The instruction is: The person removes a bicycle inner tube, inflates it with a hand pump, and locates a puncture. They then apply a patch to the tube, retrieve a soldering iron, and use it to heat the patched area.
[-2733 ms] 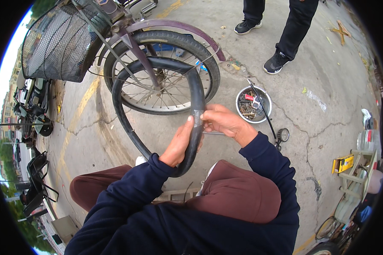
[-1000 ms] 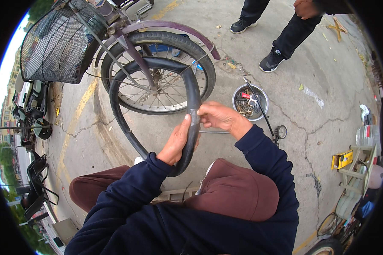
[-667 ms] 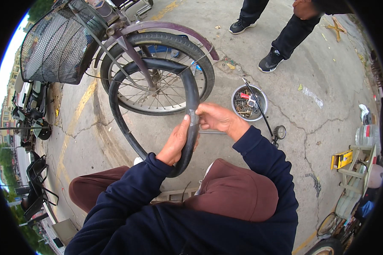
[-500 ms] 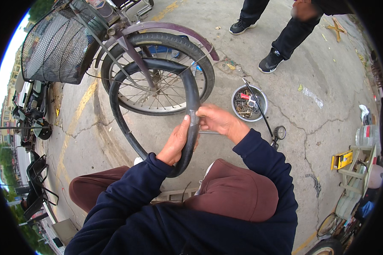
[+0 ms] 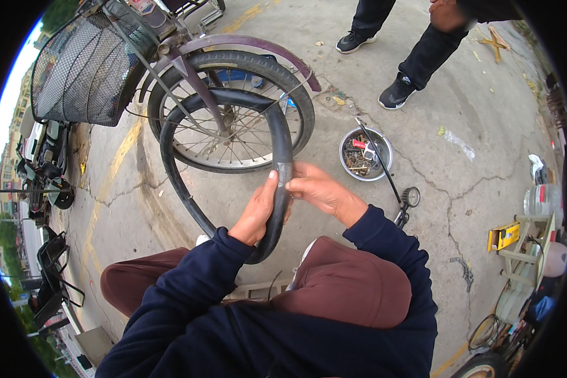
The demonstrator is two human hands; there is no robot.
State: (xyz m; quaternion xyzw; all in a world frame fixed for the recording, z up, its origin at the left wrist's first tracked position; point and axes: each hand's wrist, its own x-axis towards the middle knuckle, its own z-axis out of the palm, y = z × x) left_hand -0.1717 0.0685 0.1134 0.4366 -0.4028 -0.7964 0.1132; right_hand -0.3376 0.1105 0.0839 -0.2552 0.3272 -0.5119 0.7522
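A black inner tube (image 5: pixel 279 137) forms a loop in front of the bicycle's front wheel (image 5: pixel 303 107), its upper part overlapping the spokes. A grey rough patch (image 5: pixel 282 176) shows on its right stretch. My left hand (image 5: pixel 258 211) wraps that stretch just below the patch, thumb along the tube. My right hand (image 5: pixel 321 192) grips the tube at the patch from the right, thumb on its surface, fingers partly hidden behind it.
A steel bowl (image 5: pixel 343 157) of small parts and a pump with gauge (image 5: pixel 411 197) lie right of my hands. Another person (image 5: pixel 422 57) stands beyond. A wire basket (image 5: pixel 88 82) hangs on the bicycle; a low rack (image 5: pixel 516 255) is at right, parked scooters (image 5: pixel 47 176) at left.
My right thumb has moved lower on the patch and the fingers have shifted behind the tube. My left hand keeps its grip. The other person's hand has come into view at the top.
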